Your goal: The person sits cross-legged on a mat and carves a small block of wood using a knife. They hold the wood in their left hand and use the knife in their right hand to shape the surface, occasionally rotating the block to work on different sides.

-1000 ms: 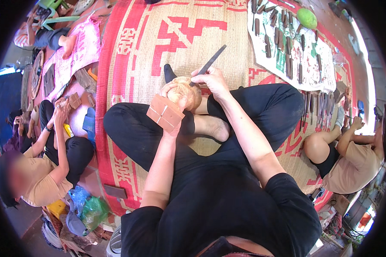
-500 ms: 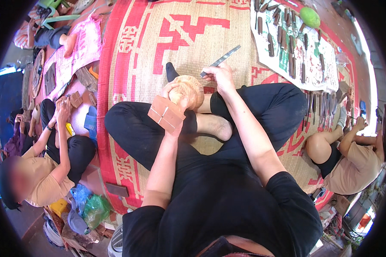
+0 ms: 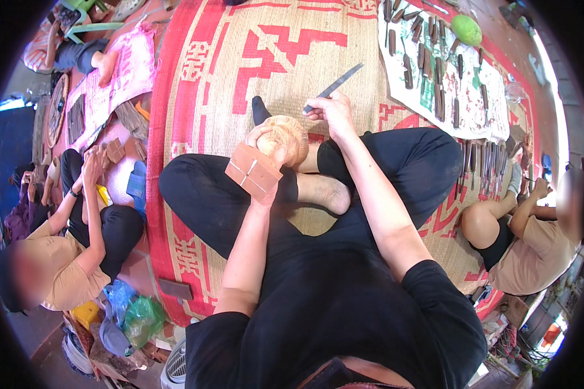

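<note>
My left hand (image 3: 265,138) is closed around a pale wood carving (image 3: 285,144) with a flat reddish-brown square base (image 3: 254,170). The base tilts toward me, with light lines crossing on its face. Carved detail is too small to make out, and some fingers are hidden behind the piece. To the right of the carving, my right hand (image 3: 333,113) grips one end of a flat grey file-like metal bar (image 3: 339,85). Its free end points up and to the right, apart from the carving. Both hands are above my crossed legs.
Several dark-handled carving tools (image 3: 439,84) lie on a white printed sheet at the right, near a green fruit (image 3: 466,30). More slim tools (image 3: 485,161) lie below it. One person (image 3: 74,249) sits at the left, another (image 3: 532,243) at the right, on the red-patterned mat (image 3: 292,45).
The file-like bar and my right hand have shifted slightly, its free end now a little higher. The carving stays almost where it was. The person at the right has moved their head and hands.
</note>
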Available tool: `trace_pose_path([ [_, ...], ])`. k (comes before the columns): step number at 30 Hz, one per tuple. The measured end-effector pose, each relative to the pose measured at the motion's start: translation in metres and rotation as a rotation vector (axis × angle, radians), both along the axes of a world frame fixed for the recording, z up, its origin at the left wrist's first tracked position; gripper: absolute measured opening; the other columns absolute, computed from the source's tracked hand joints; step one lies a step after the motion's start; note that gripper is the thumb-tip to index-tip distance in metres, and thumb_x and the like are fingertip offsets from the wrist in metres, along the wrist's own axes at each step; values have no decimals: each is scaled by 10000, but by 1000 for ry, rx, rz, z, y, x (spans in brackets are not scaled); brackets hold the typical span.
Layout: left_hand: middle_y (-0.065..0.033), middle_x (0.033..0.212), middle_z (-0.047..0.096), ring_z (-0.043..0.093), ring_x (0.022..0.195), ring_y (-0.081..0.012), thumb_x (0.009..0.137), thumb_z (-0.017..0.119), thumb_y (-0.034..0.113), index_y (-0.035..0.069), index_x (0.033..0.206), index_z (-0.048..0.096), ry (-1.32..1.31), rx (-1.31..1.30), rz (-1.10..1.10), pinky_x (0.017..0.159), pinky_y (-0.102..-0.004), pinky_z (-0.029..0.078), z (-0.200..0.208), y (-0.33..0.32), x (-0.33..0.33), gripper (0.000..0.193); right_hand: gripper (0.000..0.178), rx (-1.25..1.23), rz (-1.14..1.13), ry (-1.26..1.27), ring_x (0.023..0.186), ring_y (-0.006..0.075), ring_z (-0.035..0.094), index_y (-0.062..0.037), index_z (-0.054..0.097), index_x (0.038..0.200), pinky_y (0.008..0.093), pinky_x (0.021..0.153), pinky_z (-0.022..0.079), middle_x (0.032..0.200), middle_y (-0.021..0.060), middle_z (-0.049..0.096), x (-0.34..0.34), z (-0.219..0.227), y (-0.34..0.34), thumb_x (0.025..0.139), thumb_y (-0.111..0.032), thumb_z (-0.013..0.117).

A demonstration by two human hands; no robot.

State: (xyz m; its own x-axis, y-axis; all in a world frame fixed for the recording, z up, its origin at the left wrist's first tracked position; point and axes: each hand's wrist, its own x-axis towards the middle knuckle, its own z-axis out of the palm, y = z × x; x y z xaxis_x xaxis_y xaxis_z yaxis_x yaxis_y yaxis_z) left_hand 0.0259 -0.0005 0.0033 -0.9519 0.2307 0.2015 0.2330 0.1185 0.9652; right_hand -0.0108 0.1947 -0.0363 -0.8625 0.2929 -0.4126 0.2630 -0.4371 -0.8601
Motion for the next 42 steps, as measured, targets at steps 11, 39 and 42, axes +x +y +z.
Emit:
trace_pose_path([
  [11, -110, 1179, 486, 466, 1105, -200, 840, 601, 158, 42, 1185, 457, 30, -21, 18, 961, -341, 369, -6, 1, -1, 392, 119, 184, 176, -10, 626, 174, 625, -2, 600, 795, 281, 590, 500, 709, 101, 642, -3, 11, -21, 715, -60, 667],
  [39, -117, 1148, 495, 476, 1088, -208, 821, 616, 160, 21, 1189, 447, 70, -38, 13, 946, -346, 380, -9, -2, 0, 429, 154, 228, 285, -57, 605, 154, 618, -12, 620, 834, 270, 584, 497, 751, 102, 647, -15, 14, -24, 738, -110, 688],
  [42, -116, 1151, 491, 474, 1089, -207, 818, 619, 157, 21, 1193, 443, 66, -37, 10, 948, -345, 378, -8, -1, 1, 436, 163, 57, 130, -49, 627, 165, 627, 6, 595, 806, 285, 591, 499, 715, 106, 634, -21, 7, -12, 704, -73, 696],
])
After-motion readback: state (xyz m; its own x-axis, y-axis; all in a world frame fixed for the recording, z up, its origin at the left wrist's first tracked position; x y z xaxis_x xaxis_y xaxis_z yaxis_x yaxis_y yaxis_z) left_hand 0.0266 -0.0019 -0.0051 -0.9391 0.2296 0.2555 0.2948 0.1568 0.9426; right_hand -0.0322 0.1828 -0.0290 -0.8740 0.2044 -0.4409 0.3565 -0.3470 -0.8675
